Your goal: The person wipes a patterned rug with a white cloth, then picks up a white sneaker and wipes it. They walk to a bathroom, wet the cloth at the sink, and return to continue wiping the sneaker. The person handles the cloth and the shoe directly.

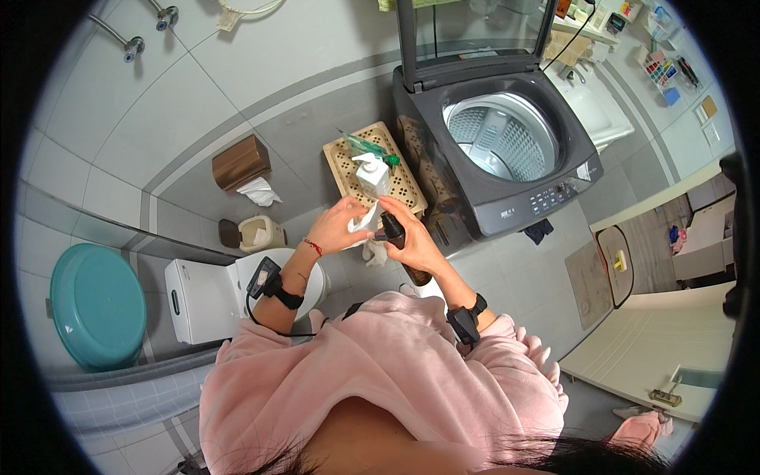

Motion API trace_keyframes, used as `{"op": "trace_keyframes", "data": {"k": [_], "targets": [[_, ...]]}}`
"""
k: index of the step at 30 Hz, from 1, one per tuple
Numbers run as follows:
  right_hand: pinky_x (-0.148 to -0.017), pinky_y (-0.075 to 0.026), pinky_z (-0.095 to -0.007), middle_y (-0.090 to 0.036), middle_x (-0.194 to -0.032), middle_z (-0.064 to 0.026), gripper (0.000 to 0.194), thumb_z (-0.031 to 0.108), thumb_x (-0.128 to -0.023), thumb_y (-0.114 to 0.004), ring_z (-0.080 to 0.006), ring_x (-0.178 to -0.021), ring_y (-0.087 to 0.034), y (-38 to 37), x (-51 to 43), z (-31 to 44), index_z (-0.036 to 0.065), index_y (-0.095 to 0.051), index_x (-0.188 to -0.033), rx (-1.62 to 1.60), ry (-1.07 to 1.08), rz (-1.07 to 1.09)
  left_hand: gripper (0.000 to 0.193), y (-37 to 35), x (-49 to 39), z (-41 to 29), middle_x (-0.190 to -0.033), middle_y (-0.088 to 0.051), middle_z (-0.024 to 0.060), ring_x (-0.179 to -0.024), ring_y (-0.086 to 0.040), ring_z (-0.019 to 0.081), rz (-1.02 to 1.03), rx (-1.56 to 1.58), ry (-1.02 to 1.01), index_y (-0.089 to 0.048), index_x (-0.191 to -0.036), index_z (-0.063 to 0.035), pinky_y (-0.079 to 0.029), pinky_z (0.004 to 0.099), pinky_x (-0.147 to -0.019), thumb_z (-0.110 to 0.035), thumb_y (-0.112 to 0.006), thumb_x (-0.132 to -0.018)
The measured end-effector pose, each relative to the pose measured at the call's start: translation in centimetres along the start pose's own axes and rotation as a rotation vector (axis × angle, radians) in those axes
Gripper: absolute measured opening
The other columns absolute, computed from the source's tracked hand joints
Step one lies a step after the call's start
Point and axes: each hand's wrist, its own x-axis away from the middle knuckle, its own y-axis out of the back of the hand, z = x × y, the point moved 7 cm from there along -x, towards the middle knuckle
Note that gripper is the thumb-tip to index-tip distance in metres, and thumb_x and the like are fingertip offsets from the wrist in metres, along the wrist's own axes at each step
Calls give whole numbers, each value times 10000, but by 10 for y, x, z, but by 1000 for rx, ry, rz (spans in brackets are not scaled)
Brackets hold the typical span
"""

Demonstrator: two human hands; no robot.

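Observation:
My left hand (337,227) holds a piece of white tissue (363,224) between its fingers. In my right hand (415,242) is a dark brown bottle with a black pump or spray top (393,230), tilted so its nozzle points at the tissue. Just beyond both hands, a white pump bottle (373,173) stands on a beige perforated plastic rack (408,189), beside a green and clear plastic pack (362,145) with a green cap. Below my hands hangs or lies a pale crumpled thing (374,253), partly hidden.
An open top-loading washing machine (493,205) stands right of the rack. To the left are a brown tissue box (240,163) on the wall, a small beige bin (262,233), a white toilet (205,301) and a teal basin (98,306). A white sink (599,116) is behind the washer.

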Motion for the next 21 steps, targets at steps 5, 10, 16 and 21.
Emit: {"op": "trace_keyframes", "data": {"k": [5,10,16,21], "targets": [[-1148,-311,-393,-442,-1455,-170,752,36,-653,-651,-326,-1378,-411,2,-4,1,-8,-451,-1377,15,56,41,219,-1,-9,2,-1031,-648,109,-963,-638,323,23,34,23,-696,-1027,-11,-501,393,-830,-177,-632,-898],[-1149,-313,-384,-452,-1447,-171,735,44,-654,-642,-326,-1370,-421,12,-10,-3,-17,-457,-1362,48,34,-6,192,14,-8,-3,-995,-669,130,-907,-643,351,-175,32,15,-719,-1016,-45,-511,414,-795,-141,-584,-918],[-1156,-306,-389,-457,-1447,-165,730,34,-654,-622,-318,-1382,-412,12,-11,-2,-7,-464,-1366,51,32,8,182,25,-10,-2,-922,-673,122,-855,-642,349,-221,25,48,-711,-1003,-44,-512,418,-754,-144,-579,-927],[-1145,-323,-385,-454,-1447,-163,730,34,-657,-625,-325,-1374,-418,10,-13,-2,-3,-461,-1368,89,12,20,163,27,-9,-2,-886,-672,132,-824,-642,357,-269,-12,21,-693,-964,-18,-504,421,-733,-140,-593,-919]]}}
